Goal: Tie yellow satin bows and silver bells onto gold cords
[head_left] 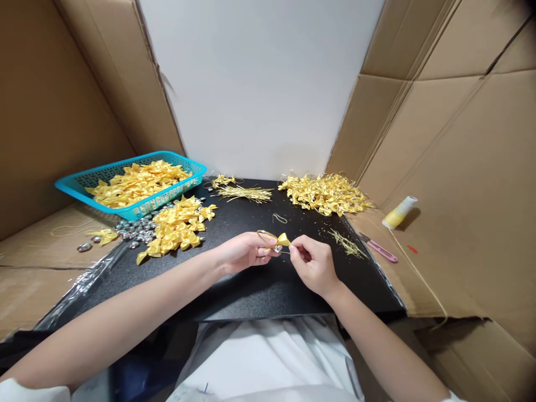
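Note:
My left hand is closed in a pinch on a small yellow ribbon bow, just above the table. A loop of gold cord stands up over its fingers, and a round shiny silver piece hangs under the bow. Close beside the bow's right side, my right hand has thumb and forefinger pinched together. A thin cord end runs from the bow into that pinch; the other fingers are curled into the palm. A short bent piece of cord lies on the black table behind the hands.
At the left are a turquoise basket of yellow bows, a bow pile and silver pieces. Behind lie gold cords; at the right, corded bows, cord scraps, a pink cutter and a thread spool. Cardboard walls flank the table.

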A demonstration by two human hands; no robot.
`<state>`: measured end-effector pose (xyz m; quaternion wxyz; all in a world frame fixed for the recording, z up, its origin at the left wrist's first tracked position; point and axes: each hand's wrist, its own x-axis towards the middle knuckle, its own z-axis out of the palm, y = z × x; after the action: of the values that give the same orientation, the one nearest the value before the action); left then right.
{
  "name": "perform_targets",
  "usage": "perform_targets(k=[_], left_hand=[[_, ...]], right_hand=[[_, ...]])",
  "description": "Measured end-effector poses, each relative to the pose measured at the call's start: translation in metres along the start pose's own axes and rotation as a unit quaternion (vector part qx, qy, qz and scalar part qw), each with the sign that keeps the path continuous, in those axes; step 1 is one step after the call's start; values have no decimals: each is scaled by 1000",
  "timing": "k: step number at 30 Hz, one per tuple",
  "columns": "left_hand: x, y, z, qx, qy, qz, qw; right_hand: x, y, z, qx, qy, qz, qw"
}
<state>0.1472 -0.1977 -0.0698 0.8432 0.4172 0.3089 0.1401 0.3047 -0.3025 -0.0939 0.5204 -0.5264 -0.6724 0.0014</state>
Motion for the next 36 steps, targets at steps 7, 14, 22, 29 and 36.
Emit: perform_targets(k=[7,14,22,29,36], left_hand=[[0,-1,-3,-22,12,-16,1000],[0,1,-3,-22,12,-18,1000],[2,0,-4,-6,8,-24,1000],[2,0,-2,13,24,-29,999],[1,-1,0,7,20,-31,999]], right_hand=[[-1,3,-1,-16,-21,-5,1000],[-1,7,-3,-22,-44,-23,999],[3,9,-4,-45,-46,-86,994],[3,10,-3,-67,-65,-105,990],[4,8,-2,-57,-67,-101,991]])
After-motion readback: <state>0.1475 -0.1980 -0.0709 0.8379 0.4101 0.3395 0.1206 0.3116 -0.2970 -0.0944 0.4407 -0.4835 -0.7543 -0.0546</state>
